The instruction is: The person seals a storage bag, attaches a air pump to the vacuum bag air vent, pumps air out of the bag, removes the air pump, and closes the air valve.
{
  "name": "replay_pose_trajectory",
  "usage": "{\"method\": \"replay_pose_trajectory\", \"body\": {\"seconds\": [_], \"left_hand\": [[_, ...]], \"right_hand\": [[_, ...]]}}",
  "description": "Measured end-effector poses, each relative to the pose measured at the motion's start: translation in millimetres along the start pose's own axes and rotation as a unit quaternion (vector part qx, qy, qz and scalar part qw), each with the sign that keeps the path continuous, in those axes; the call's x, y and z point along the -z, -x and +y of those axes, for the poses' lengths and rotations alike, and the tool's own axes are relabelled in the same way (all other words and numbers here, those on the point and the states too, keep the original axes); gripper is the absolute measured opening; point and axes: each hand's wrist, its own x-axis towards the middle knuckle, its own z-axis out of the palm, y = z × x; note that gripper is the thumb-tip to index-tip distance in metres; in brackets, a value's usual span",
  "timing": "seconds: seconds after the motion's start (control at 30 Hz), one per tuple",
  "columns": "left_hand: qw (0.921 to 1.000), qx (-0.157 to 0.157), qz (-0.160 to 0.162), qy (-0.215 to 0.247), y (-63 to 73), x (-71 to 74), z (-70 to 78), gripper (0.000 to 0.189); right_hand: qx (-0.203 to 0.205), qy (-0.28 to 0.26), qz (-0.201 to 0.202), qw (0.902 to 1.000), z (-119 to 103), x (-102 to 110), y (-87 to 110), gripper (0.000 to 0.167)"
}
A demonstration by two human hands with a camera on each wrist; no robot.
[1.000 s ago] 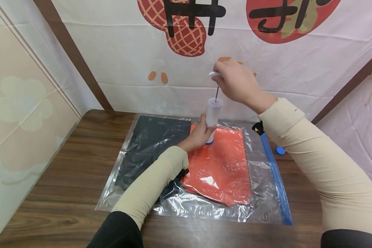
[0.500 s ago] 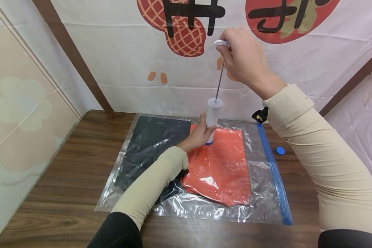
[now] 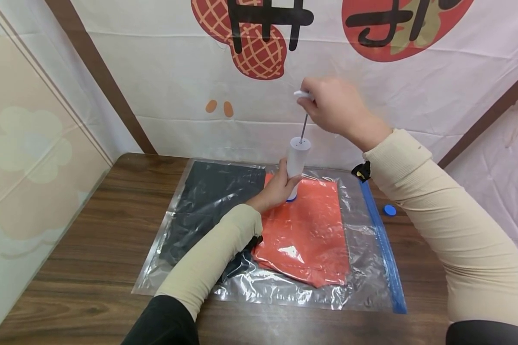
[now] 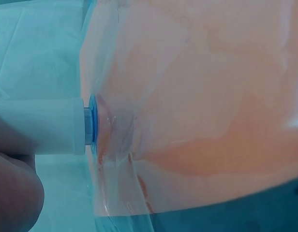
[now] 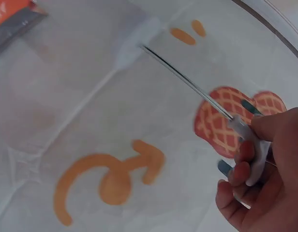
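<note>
My left hand (image 3: 275,189) grips the white barrel of a hand pump (image 3: 298,154), holding it upright on a clear vacuum storage bag (image 3: 364,268). In the left wrist view the pump's nozzle meets a blue valve (image 4: 94,123) on the bag. Above the barrel, my right hand (image 3: 335,106) holds the pump's white handle (image 3: 303,95) with curled fingers. Part of the thin metal rod (image 5: 187,82) shows out of the barrel's top. Inside the bag lie folded orange fabric (image 3: 306,235) and dark fabric (image 3: 224,191).
A blue zip edge (image 3: 384,249) runs down the bag's right side. Just beyond it, a small blue cap (image 3: 390,210) lies on the brown wooden table (image 3: 90,258). A printed cloth (image 3: 172,72) hangs close behind the table's back edge.
My right hand pulled the handle up, drawing out more rod, and has since pushed it partway back down. The left hand and barrel stay in place.
</note>
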Motion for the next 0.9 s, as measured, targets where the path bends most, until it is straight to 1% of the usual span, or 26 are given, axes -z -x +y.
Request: {"method": "replay_pose_trajectory", "body": {"seconds": [0.1,0.23,0.43,0.5,0.6,0.7,0.8,0.9], "left_hand": [[1.0,-0.005,0.0,-0.001,0.0,-0.3,-1.2,0.063],[0.9999,-0.011,-0.001,-0.002,0.0,0.1,-2.0,0.065],[0.9995,-0.03,-0.005,-0.001,-0.3,1.3,-3.0,0.065],[0.9996,-0.029,-0.007,0.001,-0.5,1.5,-3.6,0.065],[0.9996,-0.029,-0.007,0.003,-0.3,1.7,-3.6,0.065],[0.9996,-0.029,-0.005,0.003,-0.2,1.7,-3.6,0.065],[0.9997,-0.022,-0.006,-0.001,-0.3,1.3,-3.6,0.065],[0.9999,-0.012,-0.007,0.001,-0.4,1.1,-3.2,0.064]], "right_hand": [[0.006,0.002,-0.031,0.9995,1.3,-14.2,4.0,0.018],[0.011,-0.005,-0.058,0.9982,1.9,-31.7,9.9,0.016],[0.016,-0.005,-0.067,0.9976,1.8,-52.3,18.8,0.014],[0.016,-0.002,-0.067,0.9976,2.2,-56.4,20.4,0.014],[0.012,0.002,-0.067,0.9977,1.8,-58.0,21.1,0.014],[0.018,-0.002,-0.066,0.9977,2.4,-56.2,19.9,0.014],[0.023,-0.008,-0.055,0.9982,3.6,-49.3,16.9,0.013],[0.023,-0.016,-0.033,0.9991,4.2,-37.2,11.5,0.013]]}}
